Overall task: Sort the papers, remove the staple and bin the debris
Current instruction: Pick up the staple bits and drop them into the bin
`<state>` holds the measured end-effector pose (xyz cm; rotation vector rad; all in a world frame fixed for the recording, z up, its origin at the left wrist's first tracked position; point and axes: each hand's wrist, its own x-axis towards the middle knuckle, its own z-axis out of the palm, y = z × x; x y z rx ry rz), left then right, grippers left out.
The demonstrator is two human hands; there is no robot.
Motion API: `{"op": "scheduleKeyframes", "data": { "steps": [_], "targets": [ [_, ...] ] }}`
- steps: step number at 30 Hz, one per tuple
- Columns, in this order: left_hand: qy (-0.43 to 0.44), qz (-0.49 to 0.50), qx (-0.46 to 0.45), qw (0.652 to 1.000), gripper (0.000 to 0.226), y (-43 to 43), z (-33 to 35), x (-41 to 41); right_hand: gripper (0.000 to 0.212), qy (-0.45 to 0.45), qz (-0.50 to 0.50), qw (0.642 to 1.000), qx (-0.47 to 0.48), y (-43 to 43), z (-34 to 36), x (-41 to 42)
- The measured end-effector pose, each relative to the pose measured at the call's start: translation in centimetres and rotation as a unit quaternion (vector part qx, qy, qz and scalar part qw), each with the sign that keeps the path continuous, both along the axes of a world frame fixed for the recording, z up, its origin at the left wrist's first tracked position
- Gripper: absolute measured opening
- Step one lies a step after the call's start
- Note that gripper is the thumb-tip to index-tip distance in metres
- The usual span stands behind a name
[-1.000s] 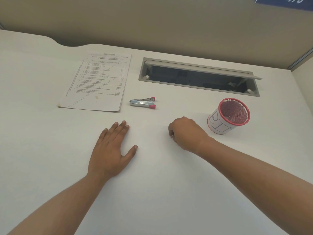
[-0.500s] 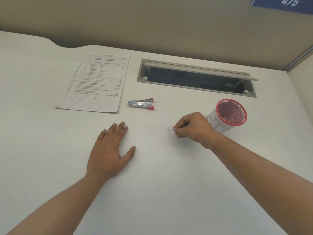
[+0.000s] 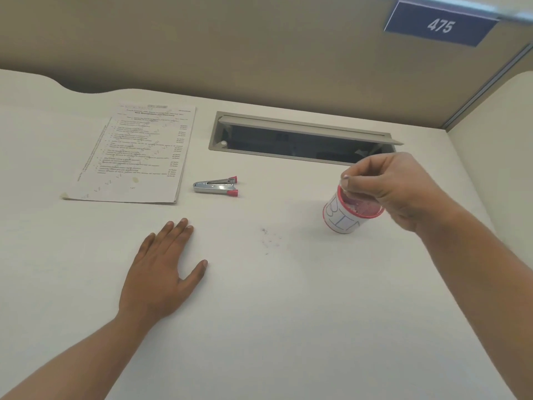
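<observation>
A stack of printed papers [image 3: 135, 157] lies flat at the back left of the white desk [image 3: 288, 313]. A metal staple remover [image 3: 215, 186] with pink tips rests to its right. My right hand [image 3: 386, 186] hovers over the pink mesh cup labelled BIN [image 3: 343, 217], thumb and fingers pinched together; whatever is in the pinch is too small to see. My left hand [image 3: 164, 269] lies flat on the desk, palm down, fingers apart. Tiny dark specks of debris [image 3: 269, 238] dot the desk between my hands.
A grey cable hatch [image 3: 302, 140] with its lid raised sits in the desk behind the bin. A tan partition wall with a blue sign reading 475 [image 3: 439, 26] closes the back. A side panel [image 3: 513, 116] stands at the right.
My right hand rose from the desk middle and moved right, over the bin's mouth, still pinched. Specks now show where it was. My left hand stayed put.
</observation>
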<state>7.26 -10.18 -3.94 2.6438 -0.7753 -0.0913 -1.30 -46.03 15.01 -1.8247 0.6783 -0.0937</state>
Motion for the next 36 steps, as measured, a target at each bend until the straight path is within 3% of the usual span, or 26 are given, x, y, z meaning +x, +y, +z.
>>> {"op": "scheduleKeyframes", "data": {
  "steps": [4,9,13,18,26,30,33,36],
  "targets": [
    [0.002,0.001,-0.001,1.000,0.077,0.1,0.0,-0.1,0.016,0.125,0.016,0.959,-0.254,-2.3,-0.5,0.0],
    [0.002,0.000,0.003,1.000,0.078,0.0,0.2,-0.1,0.011,0.217,0.112,0.889,-0.388,-3.2,-2.2,0.6],
    [0.006,-0.001,0.001,1.000,0.078,0.0,0.3,-0.1,0.036,0.245,0.160,0.863,-0.412,-3.2,-2.9,0.6],
    [0.007,0.000,0.002,1.000,0.079,0.0,0.4,-0.1,0.015,0.190,0.099,0.880,-0.424,-3.1,-3.1,0.4],
    [0.007,-0.001,0.001,1.000,0.079,-0.1,0.4,-0.1,0.037,0.185,0.132,0.891,-0.394,-3.3,-3.2,0.5],
    [0.006,-0.001,0.003,1.000,0.079,-0.1,0.4,-0.1,0.032,0.150,0.107,0.892,-0.414,-3.2,-3.1,0.4],
    [0.007,0.001,0.004,1.000,0.079,-0.1,0.4,0.0,0.044,0.178,0.123,0.878,-0.427,-3.0,-3.2,0.5],
    [0.005,0.000,0.006,1.000,0.079,0.0,0.3,0.0,0.042,0.134,0.089,0.889,-0.429,-2.8,-3.4,0.4]
  ]
}}
